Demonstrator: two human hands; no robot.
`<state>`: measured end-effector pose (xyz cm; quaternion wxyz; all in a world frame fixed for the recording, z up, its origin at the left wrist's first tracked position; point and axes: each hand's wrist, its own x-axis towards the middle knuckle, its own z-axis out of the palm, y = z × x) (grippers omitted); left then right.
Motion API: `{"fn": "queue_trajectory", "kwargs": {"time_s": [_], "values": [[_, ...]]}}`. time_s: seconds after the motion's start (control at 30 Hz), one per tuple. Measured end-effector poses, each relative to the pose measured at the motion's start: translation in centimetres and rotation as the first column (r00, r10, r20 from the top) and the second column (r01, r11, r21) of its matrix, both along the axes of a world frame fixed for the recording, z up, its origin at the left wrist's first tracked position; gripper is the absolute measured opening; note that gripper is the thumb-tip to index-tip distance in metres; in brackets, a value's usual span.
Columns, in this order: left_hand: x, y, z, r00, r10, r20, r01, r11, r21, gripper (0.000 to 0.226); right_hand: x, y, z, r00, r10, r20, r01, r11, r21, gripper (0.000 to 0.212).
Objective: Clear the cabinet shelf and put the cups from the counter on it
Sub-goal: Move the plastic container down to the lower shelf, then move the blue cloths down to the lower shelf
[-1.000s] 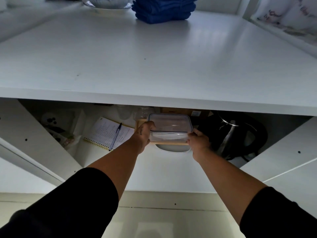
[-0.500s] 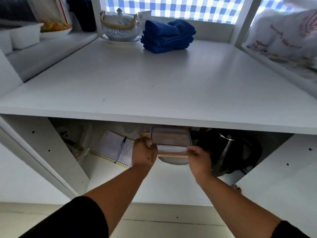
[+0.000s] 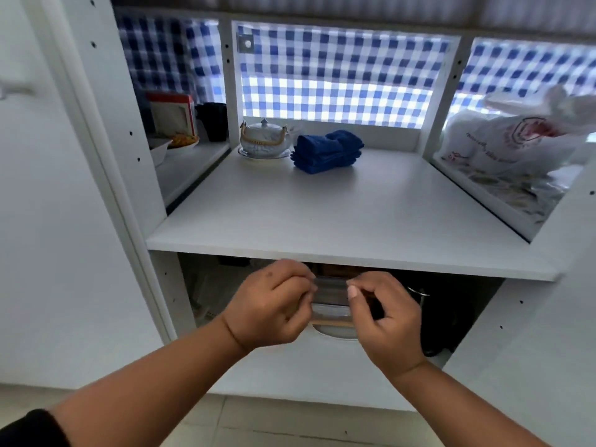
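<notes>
Clear plastic container just under the white shelf, its sides gripped by the curled left hand and right hand; lettering on the bag right of the shelf is too blurred to read.

1. We have one view, worn on the head, facing forward and slightly down into an open white cabinet.
2. We stand close: the cabinet shelf fills the middle of the frame. Just below its front edge, the left hand and right hand grip a clear container.
3. Our forearms enter from the bottom corners.
4. A checked curtain spans the top, and floor tiles line the bottom edge.
5. The wide lens bends the uprights near the frame's sides.
</notes>
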<state>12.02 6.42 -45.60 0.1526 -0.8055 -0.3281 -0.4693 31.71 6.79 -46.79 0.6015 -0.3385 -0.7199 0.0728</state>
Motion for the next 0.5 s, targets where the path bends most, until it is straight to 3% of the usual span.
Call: {"fn": "queue_trajectory", "kwargs": {"time_s": [0.1,0.17,0.27,0.33,0.5], "values": [[-0.9,1.0,4.9,0.974,0.163,0.156,-0.165,0.986,0.002,0.018,-1.2,0.1,5.1,1.000,-0.007,-0.031,0.009,0.998,0.061,0.016],[-1.4,2.6,7.2,0.920,0.358,0.159,-0.331,0.928,-0.171,0.027,-2.0,1.5,7.6,0.997,-0.029,-0.075,0.029,1.000,0.000,0.012],[-1.4,6.0,8.6,0.830,0.558,0.013,-0.467,0.706,-0.532,0.046,-3.2,4.9,10.2,0.992,-0.108,-0.072,0.091,0.973,-0.211,0.013],[-0.8,8.2,8.9,0.805,0.572,-0.158,-0.502,0.516,-0.694,0.061,-3.9,7.3,10.8,0.986,-0.161,0.045,0.167,0.923,-0.346,0.022],[-1.7,13.0,9.9,0.722,0.614,-0.319,-0.640,0.417,-0.646,0.062,-5.9,13.2,10.5,0.946,-0.138,0.294,0.261,0.862,-0.435,0.044]]}}
